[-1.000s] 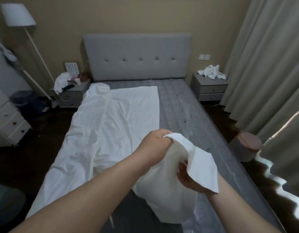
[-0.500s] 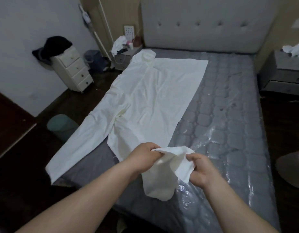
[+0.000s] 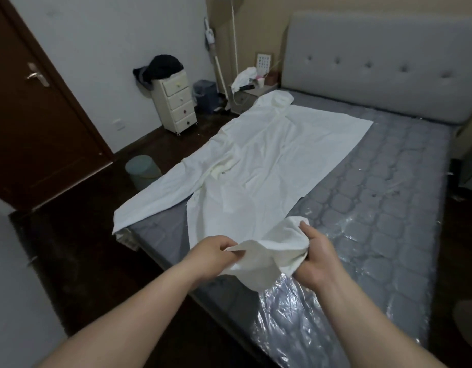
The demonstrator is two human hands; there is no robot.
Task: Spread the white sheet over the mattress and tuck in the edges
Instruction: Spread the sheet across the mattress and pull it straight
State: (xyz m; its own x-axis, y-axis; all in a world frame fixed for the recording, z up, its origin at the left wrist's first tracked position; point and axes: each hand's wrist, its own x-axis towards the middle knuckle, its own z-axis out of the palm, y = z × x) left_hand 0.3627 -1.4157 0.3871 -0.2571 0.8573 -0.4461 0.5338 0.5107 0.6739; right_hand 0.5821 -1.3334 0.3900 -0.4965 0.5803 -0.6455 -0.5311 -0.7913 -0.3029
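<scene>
The white sheet (image 3: 261,160) lies partly unfolded along the left half of the grey quilted mattress (image 3: 383,208), reaching up to the headboard end. Its left part hangs over the mattress's left side. The near end of the sheet is lifted above the foot of the bed. My left hand (image 3: 213,251) pinches one bunched edge of that end. My right hand (image 3: 317,251) grips the other side of the bunch, fingers curled round the cloth. Clear plastic wrap (image 3: 296,322) covers the mattress's near corner.
A grey padded headboard (image 3: 383,65) stands at the back. Left of the bed are a bedside table (image 3: 245,96) with clutter, a white drawer unit (image 3: 176,102), a pale green bin (image 3: 142,171) and a dark brown door (image 3: 44,115). The floor is dark wood.
The view has swung left and down, bringing the door and drawers into sight. Both hands have dropped lower with the sheet's end and moved apart, stretching the bunch between them.
</scene>
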